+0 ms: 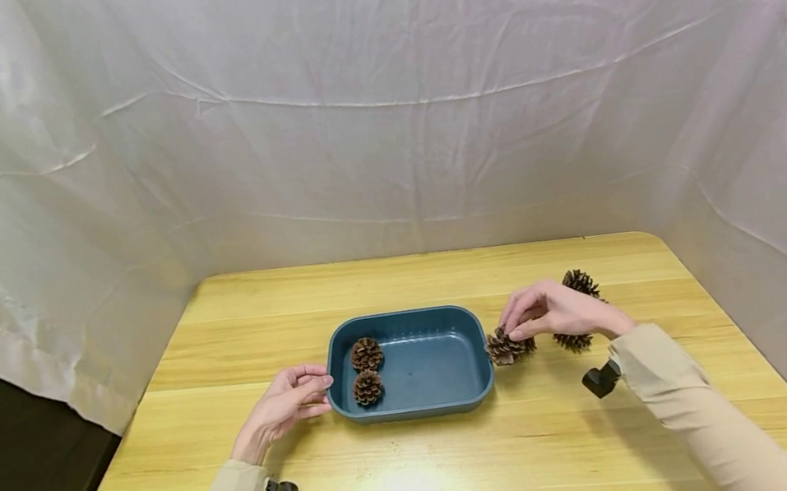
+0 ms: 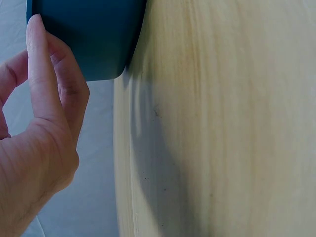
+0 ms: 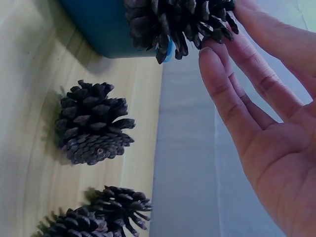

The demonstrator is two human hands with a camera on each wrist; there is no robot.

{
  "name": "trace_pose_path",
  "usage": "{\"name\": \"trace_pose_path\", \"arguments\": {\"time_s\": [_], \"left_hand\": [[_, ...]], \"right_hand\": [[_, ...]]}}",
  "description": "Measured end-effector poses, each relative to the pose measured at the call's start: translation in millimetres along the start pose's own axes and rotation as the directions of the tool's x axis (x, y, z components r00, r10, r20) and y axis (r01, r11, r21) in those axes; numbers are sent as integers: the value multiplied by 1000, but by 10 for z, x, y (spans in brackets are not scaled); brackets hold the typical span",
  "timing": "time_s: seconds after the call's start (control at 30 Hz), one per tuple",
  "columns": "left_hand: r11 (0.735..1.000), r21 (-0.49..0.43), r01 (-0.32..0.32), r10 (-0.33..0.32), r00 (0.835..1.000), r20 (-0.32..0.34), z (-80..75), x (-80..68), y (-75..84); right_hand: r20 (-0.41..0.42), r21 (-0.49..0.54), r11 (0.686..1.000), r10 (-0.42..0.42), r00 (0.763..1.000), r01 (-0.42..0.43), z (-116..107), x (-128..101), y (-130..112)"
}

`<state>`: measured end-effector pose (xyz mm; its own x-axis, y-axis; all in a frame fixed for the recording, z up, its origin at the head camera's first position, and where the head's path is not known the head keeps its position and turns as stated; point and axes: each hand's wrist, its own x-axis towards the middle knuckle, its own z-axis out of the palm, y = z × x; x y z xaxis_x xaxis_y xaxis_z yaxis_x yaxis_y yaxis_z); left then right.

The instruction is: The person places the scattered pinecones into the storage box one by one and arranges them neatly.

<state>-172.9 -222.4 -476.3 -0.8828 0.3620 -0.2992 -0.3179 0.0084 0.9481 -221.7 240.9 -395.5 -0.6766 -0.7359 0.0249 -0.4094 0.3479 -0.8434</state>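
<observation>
My right hand (image 1: 555, 311) pinches a brown pine cone (image 1: 506, 347) between thumb and fingertips, at the right end of a dark blue plastic basin (image 1: 423, 412). In the right wrist view the held pine cone (image 3: 180, 22) overlaps the basin's wall (image 3: 111, 34). At the basin's left end, my left hand (image 1: 287, 400) holds the rim, its thumb at the edge and its other fingers against the outer wall. Two pine cones, a farther one (image 1: 366, 353) and a nearer one (image 1: 367, 387), lie inside along the left side.
More pine cones lie on the wooden table (image 1: 424, 474) right of the basin: one close by (image 3: 94, 123), and a pair farther off, a far cone (image 1: 581, 282) and a near cone (image 1: 574, 341) partly behind my right hand. Pale cloth (image 1: 389, 155) hangs behind the table.
</observation>
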Motion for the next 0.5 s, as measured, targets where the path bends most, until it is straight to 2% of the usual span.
{"name": "trace_pose_path", "arguments": {"time_s": [0.27,0.5], "left_hand": [[1000,10,2,-2,1000,-7,3,0,-1],[1000,10,2,-2,1000,-10,5,4,-1]], "right_hand": [[1,-24,1000,-9,1000,9,26,83,-48],[13,-1,999,-49,999,49,65,172,-84]]}}
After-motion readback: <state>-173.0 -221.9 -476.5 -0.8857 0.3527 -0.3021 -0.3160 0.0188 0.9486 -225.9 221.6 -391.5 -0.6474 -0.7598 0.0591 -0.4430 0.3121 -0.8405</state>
